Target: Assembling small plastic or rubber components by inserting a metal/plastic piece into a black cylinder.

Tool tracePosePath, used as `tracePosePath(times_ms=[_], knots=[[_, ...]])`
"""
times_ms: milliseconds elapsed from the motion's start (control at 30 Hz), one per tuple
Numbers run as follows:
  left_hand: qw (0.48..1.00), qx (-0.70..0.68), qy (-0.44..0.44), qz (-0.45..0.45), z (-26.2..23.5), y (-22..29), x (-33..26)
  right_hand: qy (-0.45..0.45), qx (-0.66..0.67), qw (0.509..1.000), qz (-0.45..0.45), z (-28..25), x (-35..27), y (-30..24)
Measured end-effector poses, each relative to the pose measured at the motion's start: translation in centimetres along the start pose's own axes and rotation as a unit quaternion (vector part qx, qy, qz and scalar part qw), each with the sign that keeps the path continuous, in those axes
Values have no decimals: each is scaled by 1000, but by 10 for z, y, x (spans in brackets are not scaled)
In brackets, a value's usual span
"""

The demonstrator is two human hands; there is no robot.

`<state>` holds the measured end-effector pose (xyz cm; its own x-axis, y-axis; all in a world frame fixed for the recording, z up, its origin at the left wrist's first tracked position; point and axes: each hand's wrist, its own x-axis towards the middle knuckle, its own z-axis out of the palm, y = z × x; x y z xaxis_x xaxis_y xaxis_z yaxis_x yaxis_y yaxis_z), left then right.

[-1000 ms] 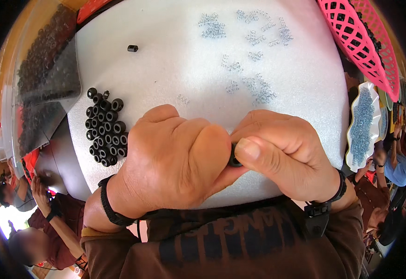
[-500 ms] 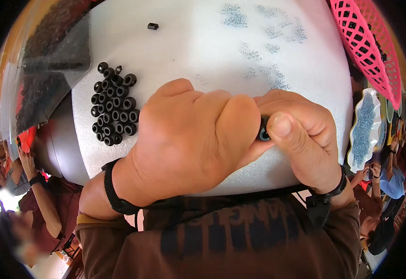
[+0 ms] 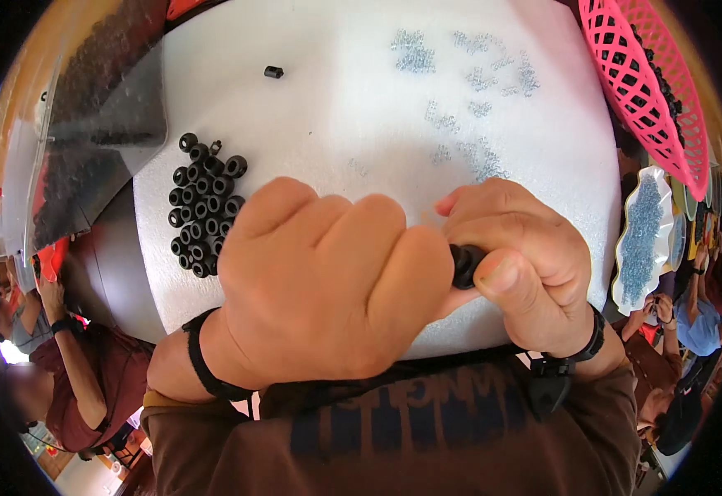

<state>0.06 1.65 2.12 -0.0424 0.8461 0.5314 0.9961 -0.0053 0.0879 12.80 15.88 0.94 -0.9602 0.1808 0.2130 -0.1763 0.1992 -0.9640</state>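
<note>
R hand (image 3: 535, 248) in tight, thumb and fingers pinching a small black ring-like part (image 3: 464, 266) over the near side of the white mat (image 3: 295, 116)! L hand (image 3: 320, 285) curled right against it, palm side hidden, so can't tell what those fingers grip. Part's prob. light, stiff, a bit slippery; best hold = outer wall, approx. mid-length. Black rings (image 3: 204, 198) bunched on mat's L side, lone blk cylinder (image 3: 273, 72) toward its far edge, pink basket (image 3: 644, 107) off its R.

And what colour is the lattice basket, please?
The basket is pink, best seen in the head view.
</note>
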Motion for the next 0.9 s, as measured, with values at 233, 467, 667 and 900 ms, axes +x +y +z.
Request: tracePosePath(times_ms=[233, 467, 667, 900], knots=[[999, -19, -45, 7, -2, -1, -1, -8, -30, 999, -38, 2, 3, 4], [998, -51, -45, 20, 9, -4, -8, 15, 27, 999, 20, 9, 1, 5], [997, -64, -17, 30, 19, -1, -11, 35, 65, 997, 24, 12, -1, 10], [996, -91, 2, 6, 12, -5, 1, 26, 132, 989, 61, 10, -3, 7]])
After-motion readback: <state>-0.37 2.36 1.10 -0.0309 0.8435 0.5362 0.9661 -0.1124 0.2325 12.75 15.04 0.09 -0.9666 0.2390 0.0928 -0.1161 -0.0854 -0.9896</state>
